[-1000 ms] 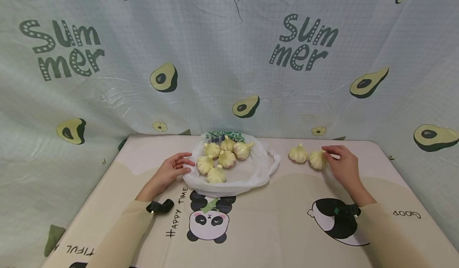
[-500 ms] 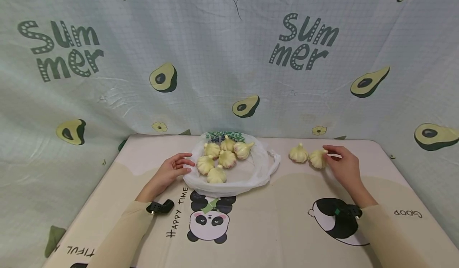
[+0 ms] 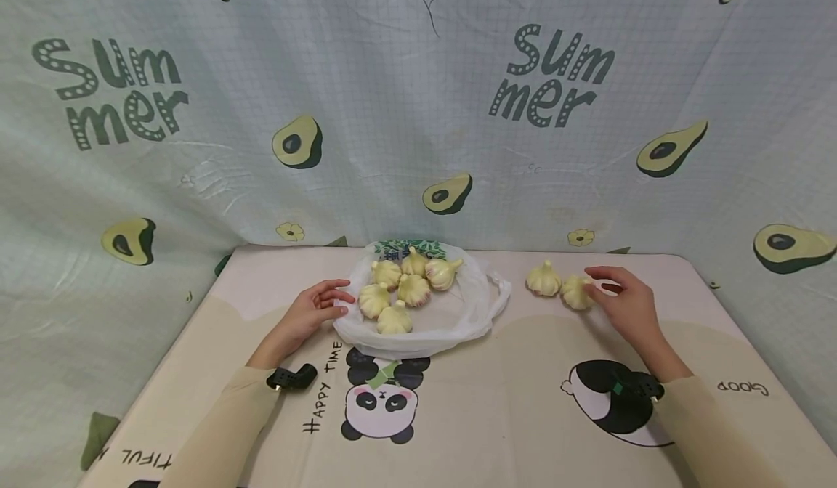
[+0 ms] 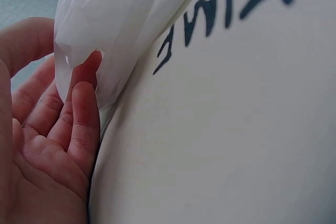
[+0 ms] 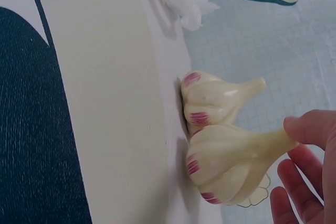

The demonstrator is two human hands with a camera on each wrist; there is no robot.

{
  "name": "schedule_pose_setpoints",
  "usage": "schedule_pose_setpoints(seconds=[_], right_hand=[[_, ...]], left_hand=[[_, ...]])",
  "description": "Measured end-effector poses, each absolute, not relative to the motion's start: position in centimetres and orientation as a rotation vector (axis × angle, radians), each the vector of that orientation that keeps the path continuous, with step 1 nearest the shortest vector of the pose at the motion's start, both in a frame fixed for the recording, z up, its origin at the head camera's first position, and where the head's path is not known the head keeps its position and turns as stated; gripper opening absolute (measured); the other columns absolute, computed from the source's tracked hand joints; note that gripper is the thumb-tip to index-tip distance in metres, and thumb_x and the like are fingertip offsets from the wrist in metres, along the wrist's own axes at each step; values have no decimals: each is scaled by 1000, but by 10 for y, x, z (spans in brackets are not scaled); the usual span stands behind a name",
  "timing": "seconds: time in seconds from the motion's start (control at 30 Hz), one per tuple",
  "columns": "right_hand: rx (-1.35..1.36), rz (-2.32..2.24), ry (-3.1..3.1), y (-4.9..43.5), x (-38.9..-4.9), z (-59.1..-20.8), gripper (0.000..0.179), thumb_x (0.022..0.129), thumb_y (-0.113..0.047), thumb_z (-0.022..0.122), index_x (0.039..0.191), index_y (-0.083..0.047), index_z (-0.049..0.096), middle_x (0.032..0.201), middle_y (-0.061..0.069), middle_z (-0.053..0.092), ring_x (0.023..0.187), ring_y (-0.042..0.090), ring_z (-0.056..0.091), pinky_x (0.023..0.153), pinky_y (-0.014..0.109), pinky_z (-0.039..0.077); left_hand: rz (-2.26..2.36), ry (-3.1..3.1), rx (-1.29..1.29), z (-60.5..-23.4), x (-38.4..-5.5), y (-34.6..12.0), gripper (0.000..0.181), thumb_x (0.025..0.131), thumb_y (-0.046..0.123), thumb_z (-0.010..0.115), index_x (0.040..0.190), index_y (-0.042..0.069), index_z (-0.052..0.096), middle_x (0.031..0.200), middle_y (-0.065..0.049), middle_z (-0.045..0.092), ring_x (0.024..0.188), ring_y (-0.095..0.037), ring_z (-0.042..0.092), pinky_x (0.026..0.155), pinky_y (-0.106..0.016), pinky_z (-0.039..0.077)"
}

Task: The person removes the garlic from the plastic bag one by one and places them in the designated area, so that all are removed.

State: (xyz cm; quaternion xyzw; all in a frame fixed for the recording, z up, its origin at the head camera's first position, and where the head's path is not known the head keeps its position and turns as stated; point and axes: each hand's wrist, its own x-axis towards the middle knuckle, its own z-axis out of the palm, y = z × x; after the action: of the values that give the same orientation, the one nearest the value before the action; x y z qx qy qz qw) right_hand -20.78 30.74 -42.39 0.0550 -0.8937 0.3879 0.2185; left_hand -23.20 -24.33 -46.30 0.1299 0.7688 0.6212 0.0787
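Note:
A white plastic bag [image 3: 451,335] lies rolled open with several garlic bulbs [image 3: 413,290] inside. My left hand [image 3: 315,308] rests at its left side, thumb and fingers loosely bent and spread. In the left wrist view, the fingers [image 4: 84,114] touch the thin plastic, and part of one shows through or behind it. To the bag's right, two more garlic bulbs stand close together. My right hand [image 3: 628,303] holds the right garlic bulb [image 5: 231,163] by its stem, between thumb and finger. The other garlic bulb [image 5: 215,98] stands beside it, with no hand on it.
A tablecloth with a printed panda [image 3: 379,401] and a black-haired figure [image 3: 608,393] covers the table. Behind it hangs a pale curtain [image 3: 392,110] with avocado prints, close to the table's back edge.
The right thumb and index finger have shifted slightly on the garlic stem. The left hand, the bag and the bulbs stay essentially in place.

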Motion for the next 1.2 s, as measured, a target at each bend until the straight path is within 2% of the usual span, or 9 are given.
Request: schedule_pose_setpoints(seconds=[0.17,0.73,0.97,1.2], right_hand=[[255,1100,-2473,308,-207,-426,29,89,-7,75,116,1,70,116,16,68,103,-13,49,87,14,46],[344,1095,-2494,308,-207,-427,28,89,-7,75,116,0,70,114,16,69,105,-13,49,88,15,46],[397,1134,-2464,303,-210,-421,28,88,-3,74,116,0,70,114,17,69,105,-11,51,86,10,43],[429,1157,-2460,291,-216,-413,28,88,-2,74,116,-1,70,112,17,70,104,-9,53,87,13,45]], left_hand=[[1852,2308,387,-463,-232,-244,54,91,0,68,141,-5,46,119,-28,62,101,-13,63,84,-19,47],[1860,2310,386,-464,-233,-243,54,91,-2,67,141,-5,46,120,-31,62,98,-10,64,83,-18,47],[1855,2312,382,-463,-232,-242,54,91,-3,66,141,-6,46,120,-31,61,96,-9,63,83,-18,46],[1860,2304,379,-462,-232,-243,54,91,-2,66,141,-6,46,120,-31,61,98,-9,64,83,-18,47]])
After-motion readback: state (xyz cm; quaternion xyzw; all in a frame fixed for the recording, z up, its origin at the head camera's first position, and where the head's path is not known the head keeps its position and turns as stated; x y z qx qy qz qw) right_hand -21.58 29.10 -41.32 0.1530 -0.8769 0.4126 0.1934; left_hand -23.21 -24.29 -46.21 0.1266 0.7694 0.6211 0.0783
